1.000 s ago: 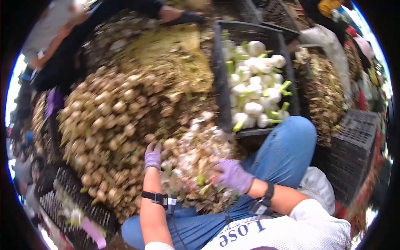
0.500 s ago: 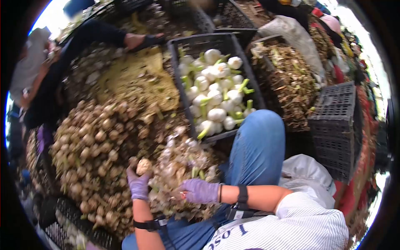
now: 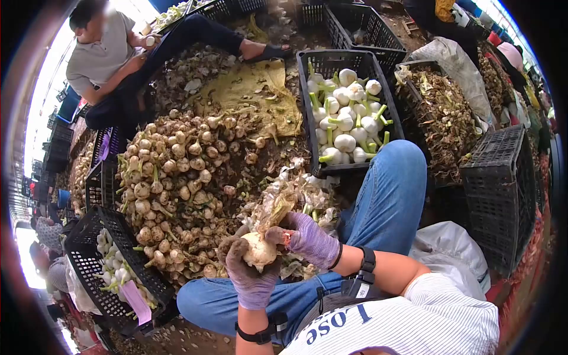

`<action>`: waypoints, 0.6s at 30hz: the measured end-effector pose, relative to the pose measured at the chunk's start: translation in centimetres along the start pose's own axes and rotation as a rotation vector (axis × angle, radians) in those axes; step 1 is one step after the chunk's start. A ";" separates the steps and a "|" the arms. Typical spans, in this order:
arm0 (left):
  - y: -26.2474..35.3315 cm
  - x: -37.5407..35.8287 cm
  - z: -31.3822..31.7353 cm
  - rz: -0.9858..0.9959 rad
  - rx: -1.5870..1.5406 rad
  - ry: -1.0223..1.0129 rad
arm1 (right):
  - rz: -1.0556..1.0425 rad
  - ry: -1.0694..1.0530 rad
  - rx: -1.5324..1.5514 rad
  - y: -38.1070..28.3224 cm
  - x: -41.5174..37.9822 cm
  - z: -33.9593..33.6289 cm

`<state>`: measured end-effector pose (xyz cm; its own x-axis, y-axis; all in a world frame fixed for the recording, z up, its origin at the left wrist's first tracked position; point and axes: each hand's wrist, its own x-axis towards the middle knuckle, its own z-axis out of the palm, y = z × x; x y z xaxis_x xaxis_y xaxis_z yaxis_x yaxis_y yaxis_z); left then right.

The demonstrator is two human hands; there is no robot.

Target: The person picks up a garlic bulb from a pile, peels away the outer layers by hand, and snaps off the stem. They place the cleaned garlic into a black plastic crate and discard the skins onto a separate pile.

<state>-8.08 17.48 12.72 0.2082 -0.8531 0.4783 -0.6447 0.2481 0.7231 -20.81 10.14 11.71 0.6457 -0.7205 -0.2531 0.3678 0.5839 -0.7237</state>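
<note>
My left hand (image 3: pixel 251 269), in a dirty lilac glove, wraps round a whole garlic bulb (image 3: pixel 260 251) held upright over my lap. Dry, papery skin (image 3: pixel 273 210) rises from the bulb's top. My right hand (image 3: pixel 307 239), gloved alike, is closed against the bulb's right side, thumb and fingers touching it. A small red thing (image 3: pixel 287 237) shows between its fingers; the rest is hidden. Just beyond my hands lies a heap of loose garlic skins (image 3: pixel 299 186). Unpeeled garlic bulbs (image 3: pixel 177 189) are piled to the left.
A black crate (image 3: pixel 378 112) of clean white garlic stands ahead, beside a crate of dry trimmings (image 3: pixel 438 112). An upturned black crate (image 3: pixel 500 195) is at right. Another garlic crate (image 3: pixel 157 313) sits lower left. A seated person (image 3: pixel 109 65) works at upper left by a yellow sack (image 3: pixel 260 94).
My left hand has brought the garlic bulb from the pile's edge toward my lap. My right hand has come up to meet it. The view has shifted, showing more of the left side.
</note>
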 end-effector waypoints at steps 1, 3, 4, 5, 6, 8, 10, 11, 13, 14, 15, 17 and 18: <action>0.2 0.0 -0.1 0.004 -0.001 0.004 | -0.041 0.023 -0.007 0.0 -0.1 0.1; 0.7 -0.1 -0.2 0.075 0.139 0.041 | 0.001 0.010 -0.056 -1.6 -0.6 0.7; 0.7 -0.3 -0.3 0.073 0.139 0.044 | 0.046 0.000 -0.101 -2.3 -0.7 0.8; 0.5 -0.5 -0.3 0.057 0.065 0.047 | 0.048 -0.001 -0.104 -2.7 -0.7 0.5; 0.2 -0.8 -0.2 0.040 -0.010 0.049 | 0.093 -0.034 -0.167 -3.0 -0.8 0.2; -0.7 -1.6 0.1 -0.048 -0.091 0.051 | 0.139 -0.068 -0.231 -2.9 -0.8 -0.2; -0.7 -2.1 0.1 -0.137 -0.173 0.053 | 0.103 -0.099 -0.194 -2.1 -0.5 -0.8; 0.7 -1.3 -0.3 -0.379 -0.436 0.099 | 0.106 -0.101 -0.194 -2.4 -0.5 -1.1; -0.4 -1.6 -0.6 -0.617 -0.337 -0.029 | 0.147 -0.250 -0.181 -3.1 -0.4 -1.7; -0.8 -1.9 -0.2 -0.611 -0.405 -0.106 | 0.039 -0.304 -0.269 -2.9 0.0 -1.9; -0.9 -2.2 0.1 -0.605 -0.473 -0.182 | 0.044 -0.308 -0.267 -2.9 0.0 -2.1; -2.0 -1.3 -0.6 -0.977 -1.043 -0.210 | 0.038 -0.360 -0.364 -3.5 0.1 -2.4; -2.6 -1.0 -1.1 -1.326 -1.629 -0.227 | -0.040 -0.368 -0.247 -2.2 0.7 -2.9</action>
<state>-5.75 18.19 10.93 -0.2612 -0.8097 -0.5256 0.8700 -0.4333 0.2352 -23.12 7.29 11.31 0.8461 -0.5330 -0.0087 0.2553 0.4195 -0.8711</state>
